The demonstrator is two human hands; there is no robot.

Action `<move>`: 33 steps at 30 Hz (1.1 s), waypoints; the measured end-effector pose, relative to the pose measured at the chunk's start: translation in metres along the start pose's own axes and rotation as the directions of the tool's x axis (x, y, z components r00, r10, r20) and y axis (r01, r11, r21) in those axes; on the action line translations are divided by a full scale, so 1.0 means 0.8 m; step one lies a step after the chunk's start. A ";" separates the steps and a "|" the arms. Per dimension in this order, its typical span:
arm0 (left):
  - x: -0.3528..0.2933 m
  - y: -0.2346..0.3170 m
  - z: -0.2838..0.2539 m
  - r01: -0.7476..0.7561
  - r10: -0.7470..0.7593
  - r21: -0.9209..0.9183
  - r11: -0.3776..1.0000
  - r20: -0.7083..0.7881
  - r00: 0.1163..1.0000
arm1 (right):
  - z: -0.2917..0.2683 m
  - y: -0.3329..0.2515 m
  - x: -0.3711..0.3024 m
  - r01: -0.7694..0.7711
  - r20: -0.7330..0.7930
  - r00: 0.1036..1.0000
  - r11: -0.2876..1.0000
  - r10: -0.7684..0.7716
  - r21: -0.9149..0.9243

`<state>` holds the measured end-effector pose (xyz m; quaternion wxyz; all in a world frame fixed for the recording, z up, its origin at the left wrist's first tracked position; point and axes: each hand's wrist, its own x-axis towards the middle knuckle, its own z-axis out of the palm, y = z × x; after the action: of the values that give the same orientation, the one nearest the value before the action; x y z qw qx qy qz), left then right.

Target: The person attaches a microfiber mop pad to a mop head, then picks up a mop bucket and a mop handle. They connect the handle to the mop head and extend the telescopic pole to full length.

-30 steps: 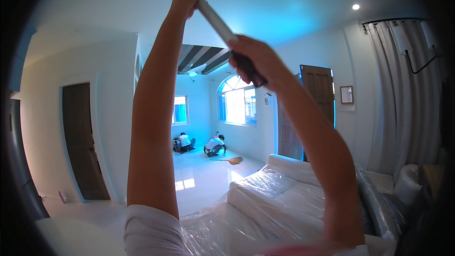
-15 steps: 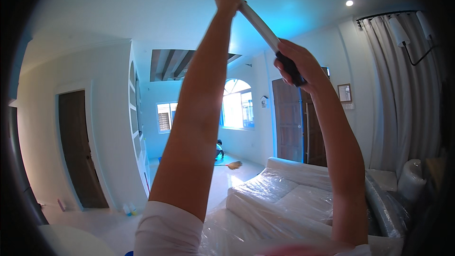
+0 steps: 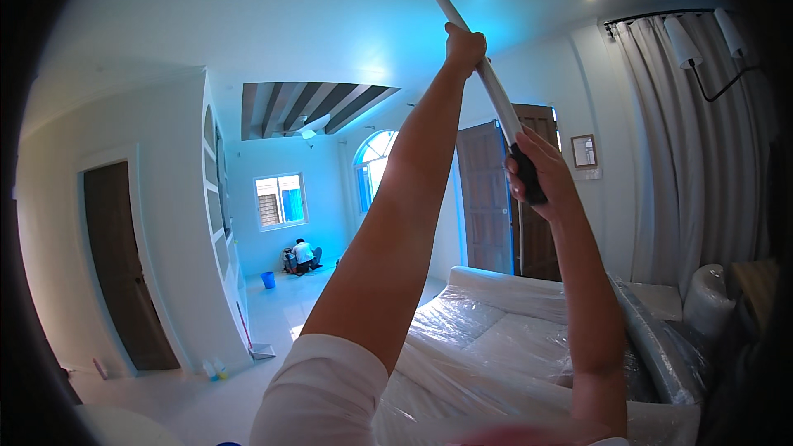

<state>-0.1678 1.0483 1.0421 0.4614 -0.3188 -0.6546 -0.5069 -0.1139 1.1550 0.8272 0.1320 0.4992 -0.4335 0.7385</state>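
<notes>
A long white pole (image 3: pixel 499 96) with a black grip (image 3: pixel 527 175) slants up toward the ceiling, and its far end runs past the top of the view. Higher up the shaft, my left hand (image 3: pixel 467 46) is wrapped round the white part with the arm stretched out. My right hand (image 3: pixel 547 172) closes round the black grip at the lower end. Whatever is fixed to the pole's top is out of sight.
Below my arms lies a sofa (image 3: pixel 504 326) under clear plastic. Farther off, a person (image 3: pixel 306 256) crouches on the floor near a blue bucket (image 3: pixel 268 280). A dustpan (image 3: pixel 262 352) stands by the shelf wall. A ceiling fan (image 3: pixel 309 125) hangs at the far end; wall lamps (image 3: pixel 684 43) and curtains (image 3: pixel 673 149) are right.
Both hands and the pole now appear farther right and lower in view. The view has shifted, bringing the ceiling fan, bucket and dustpan into sight; the broom is now hidden behind my left arm.
</notes>
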 end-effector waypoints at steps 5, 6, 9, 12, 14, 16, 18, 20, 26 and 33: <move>-0.007 -0.029 0.004 0.008 -0.005 -0.125 0.992 0.025 1.000 | 0.029 0.011 -0.002 -0.045 -0.037 0.998 0.993 0.041 -0.108; -0.018 -0.036 0.008 0.020 -0.018 -0.124 0.992 0.013 1.000 | 0.031 0.012 -0.013 -0.064 -0.063 0.996 0.989 0.056 -0.130; -0.062 -0.059 0.010 0.059 -0.056 -0.104 0.993 0.031 0.998 | 0.026 0.022 -0.059 -0.128 -0.116 0.987 0.975 0.108 -0.183; -0.137 -0.083 -0.017 -0.009 0.009 -0.003 1.000 0.043 0.999 | 0.022 0.048 -0.117 -0.200 -0.120 0.976 0.960 0.179 -0.198; -0.202 -0.056 -0.052 0.116 -0.104 -0.072 0.991 0.159 0.982 | 0.021 0.076 -0.153 -0.235 -0.103 0.970 0.958 0.220 -0.162; -0.240 -0.040 -0.071 0.132 -0.118 -0.091 0.987 0.149 0.982 | 0.021 0.095 -0.179 -0.253 -0.080 0.967 0.948 0.242 -0.195; -0.262 -0.024 -0.102 0.163 -0.151 -0.091 0.982 0.130 0.980 | 0.029 0.120 -0.188 -0.226 -0.010 0.974 0.960 0.227 -0.163; -0.265 -0.010 -0.141 0.186 -0.180 -0.082 0.979 0.072 0.981 | 0.058 0.126 -0.179 -0.245 0.049 0.967 0.966 0.250 -0.077; -0.223 0.072 -0.253 -0.042 0.054 0.069 0.997 -0.178 0.982 | 0.155 0.104 -0.096 -0.081 0.273 0.956 0.990 0.109 -0.113; -0.132 0.194 -0.314 -0.175 0.227 0.180 0.968 -0.331 0.916 | 0.231 0.019 0.016 0.103 0.403 0.912 0.993 -0.075 -0.049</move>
<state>0.0790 0.8570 1.0164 0.6421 -0.2547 -0.5614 -0.4556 -0.0138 1.0002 0.8534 0.0911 0.6541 -0.4535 0.5985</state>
